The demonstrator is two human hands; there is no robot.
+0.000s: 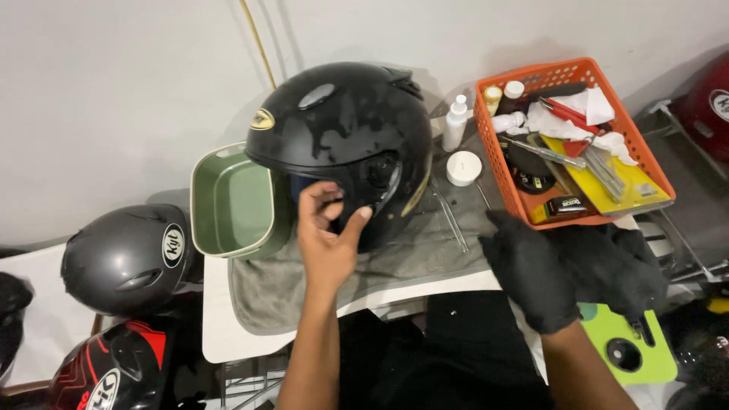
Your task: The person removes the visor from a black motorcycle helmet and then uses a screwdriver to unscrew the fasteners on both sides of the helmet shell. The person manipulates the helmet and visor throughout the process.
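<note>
Bare forearms rise from the bottom of the frame: the left hand [328, 241] grips the lower front edge of a glossy black helmet [342, 144], thumb and fingers pinched around the cheek rim near the side pivot. The helmet sits upright on a grey towel [425, 254] at the middle of a white table [220, 334]. The right hand [531, 277], in a black glove, rests spread on a bundle of dark cloth [615, 266], apparently clasping nothing. A steady hold on that rim should keep the shell from rocking. Beyond lie a green basin [228, 205] and an orange basket [645, 163] of tools.
</note>
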